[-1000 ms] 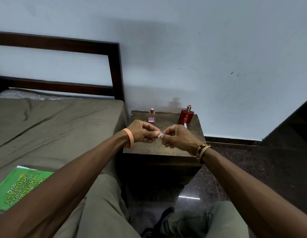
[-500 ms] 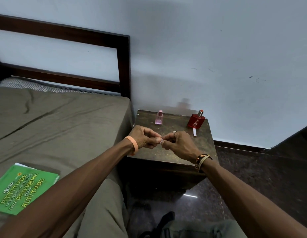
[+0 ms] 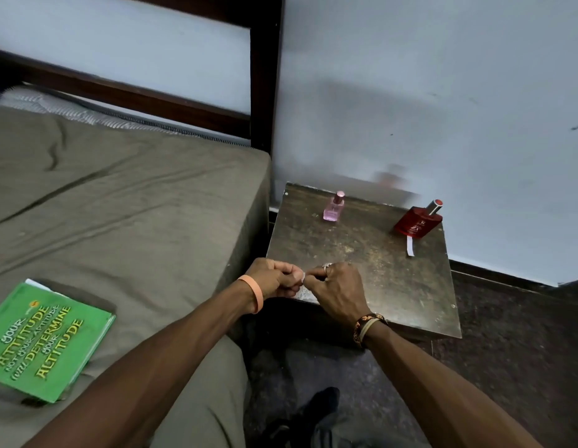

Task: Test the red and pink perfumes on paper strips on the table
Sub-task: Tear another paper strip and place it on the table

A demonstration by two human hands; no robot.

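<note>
Preparation step: left hand (image 3: 274,280) and right hand (image 3: 337,291) both pinch a small paper strip (image 3: 303,277) at centre frame; next, probably reach up-frame for pink perfume (image 3: 333,209) on the table (image 3: 381,273) and spray

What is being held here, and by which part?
A small white paper piece, pinched between the fingertips of the left hand and right hand, from opposite sides.

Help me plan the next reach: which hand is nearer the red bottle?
Right. The right hand is left of and in front of the red bottle; the left hand lies farther left.
</note>
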